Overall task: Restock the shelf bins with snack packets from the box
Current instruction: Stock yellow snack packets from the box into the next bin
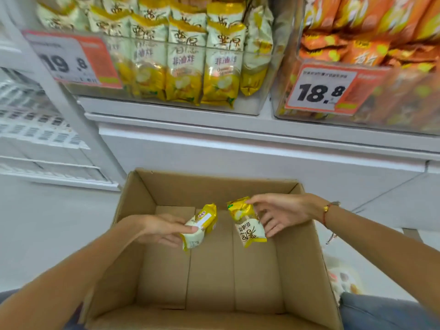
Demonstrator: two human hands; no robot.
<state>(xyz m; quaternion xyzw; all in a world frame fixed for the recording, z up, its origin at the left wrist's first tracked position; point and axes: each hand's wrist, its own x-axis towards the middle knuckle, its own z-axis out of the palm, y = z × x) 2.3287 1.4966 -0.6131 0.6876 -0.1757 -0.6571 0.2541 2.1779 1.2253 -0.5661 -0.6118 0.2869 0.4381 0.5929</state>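
- The cardboard box [209, 270] is sitting open nearest the viewer, its plain brown corrugated floor showing; no other packets are visible inside, so the restock is judged nearly finished.
- The left hand [164, 228] is pinching a yellow-and-white packet [198, 225] between thumb and fingers above the box floor.
- The right hand [283, 214] is gripping a second packet [246, 223] by its yellow end, fingers curled behind it. The hands are working apart, one packet each, probably to load two at once.
- Both packets are glossy, crinkled foil pillows with crimped ends.
- Beyond, the clear bin [166, 65] is holding matching packets upright, labels outward; the orange-packet bin [381, 67] is standing beside it.
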